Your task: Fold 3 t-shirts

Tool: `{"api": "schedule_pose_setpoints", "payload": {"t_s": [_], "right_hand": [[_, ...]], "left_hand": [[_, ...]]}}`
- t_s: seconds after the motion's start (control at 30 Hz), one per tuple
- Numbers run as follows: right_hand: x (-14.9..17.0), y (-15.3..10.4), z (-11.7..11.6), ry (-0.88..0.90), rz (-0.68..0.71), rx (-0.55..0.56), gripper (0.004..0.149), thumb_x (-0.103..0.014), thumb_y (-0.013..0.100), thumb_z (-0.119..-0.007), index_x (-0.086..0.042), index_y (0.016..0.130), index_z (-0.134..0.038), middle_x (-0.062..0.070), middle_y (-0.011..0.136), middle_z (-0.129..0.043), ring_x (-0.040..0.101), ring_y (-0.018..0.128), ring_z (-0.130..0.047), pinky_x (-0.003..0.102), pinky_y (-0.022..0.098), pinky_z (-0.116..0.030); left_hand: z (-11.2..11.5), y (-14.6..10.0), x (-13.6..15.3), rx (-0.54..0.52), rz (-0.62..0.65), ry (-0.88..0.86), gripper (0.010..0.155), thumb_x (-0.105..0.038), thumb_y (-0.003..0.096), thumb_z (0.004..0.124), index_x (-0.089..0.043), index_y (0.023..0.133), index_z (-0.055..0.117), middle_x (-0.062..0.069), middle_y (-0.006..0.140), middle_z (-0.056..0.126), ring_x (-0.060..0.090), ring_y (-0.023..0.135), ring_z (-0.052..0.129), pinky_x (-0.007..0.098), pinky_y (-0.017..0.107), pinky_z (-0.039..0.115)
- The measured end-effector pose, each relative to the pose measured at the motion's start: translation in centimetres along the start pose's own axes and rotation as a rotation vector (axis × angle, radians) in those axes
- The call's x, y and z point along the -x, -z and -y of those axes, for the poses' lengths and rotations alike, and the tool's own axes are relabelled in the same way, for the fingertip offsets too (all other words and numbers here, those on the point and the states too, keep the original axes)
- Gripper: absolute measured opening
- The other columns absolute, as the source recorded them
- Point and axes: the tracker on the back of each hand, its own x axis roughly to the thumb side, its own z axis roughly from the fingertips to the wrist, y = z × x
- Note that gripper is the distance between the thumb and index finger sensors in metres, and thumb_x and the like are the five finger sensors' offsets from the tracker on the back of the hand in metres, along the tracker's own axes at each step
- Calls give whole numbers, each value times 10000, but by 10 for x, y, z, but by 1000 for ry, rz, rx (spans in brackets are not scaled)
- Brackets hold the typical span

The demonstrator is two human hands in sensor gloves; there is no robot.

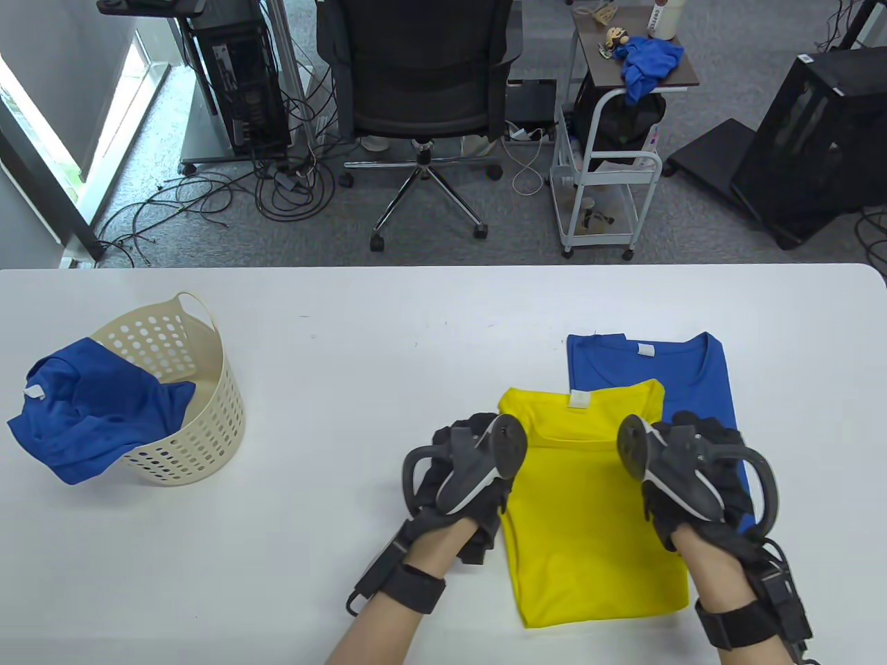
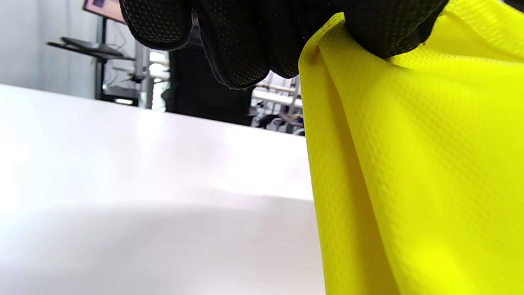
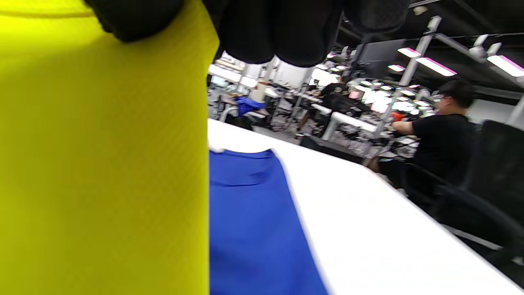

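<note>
A folded yellow t-shirt (image 1: 589,499) lies at the front of the white table (image 1: 360,325), overlapping a folded blue t-shirt (image 1: 665,367) behind it. My left hand (image 1: 471,478) grips the yellow shirt's left edge; the left wrist view shows my fingers (image 2: 245,45) pinching the yellow cloth (image 2: 417,164), lifted off the table. My right hand (image 1: 693,478) grips its right edge; the right wrist view shows the yellow cloth (image 3: 102,164) under my fingers (image 3: 262,28) and the blue shirt (image 3: 254,221) beside it. A third, crumpled blue t-shirt (image 1: 90,415) hangs over the rim of a basket.
A cream perforated laundry basket (image 1: 194,409) stands at the table's left. Beyond the far edge are an office chair (image 1: 423,83), a white cart (image 1: 610,138), a black computer case (image 1: 818,138) and floor cables.
</note>
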Motion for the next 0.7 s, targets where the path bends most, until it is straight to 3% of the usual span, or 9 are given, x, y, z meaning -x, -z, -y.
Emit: {"api": "schedule_pose_setpoints", "payload": {"t_s": [0.17,0.27,0.5,0.57,0.7], "right_hand": [[44,37,-13,72,-128,103,432,-357,447,-734,-233,861,-730,76,969,-677,390,899,-699,631,688,-532],[54,67,-40,137,-177,142,432,-367,436,-747,-248,851,-740,63,952,-698,379,888,-717,628,684,-544],[49,117,-99,206,-230,27,432,-383,433,-751,-280,852,-740,37,951,-705,363,896,-721,622,698,-539],[48,125,-111,219,-245,13,434,-397,426,-762,-288,846,-746,32,941,-718,357,890,-732,619,695,-546],[49,127,-125,212,-285,6,473,-425,421,-775,-279,868,-724,39,933,-730,363,872,-752,615,682,-565]], "left_hand": [[14,39,-48,-72,18,16,490,-540,445,680,-337,890,710,-98,984,724,144,911,806,464,747,669],[33,68,-61,-65,17,55,494,-550,451,660,-342,897,698,-101,992,711,143,921,794,467,752,662],[78,116,-66,13,8,144,494,-561,462,639,-351,907,683,-108,1004,695,140,933,782,464,757,657],[88,122,-66,39,5,172,494,-565,466,633,-352,908,690,-109,1005,698,141,931,786,464,754,661],[95,124,-58,-13,3,267,484,-561,449,649,-367,888,716,-112,988,731,139,910,817,461,736,688]]}}
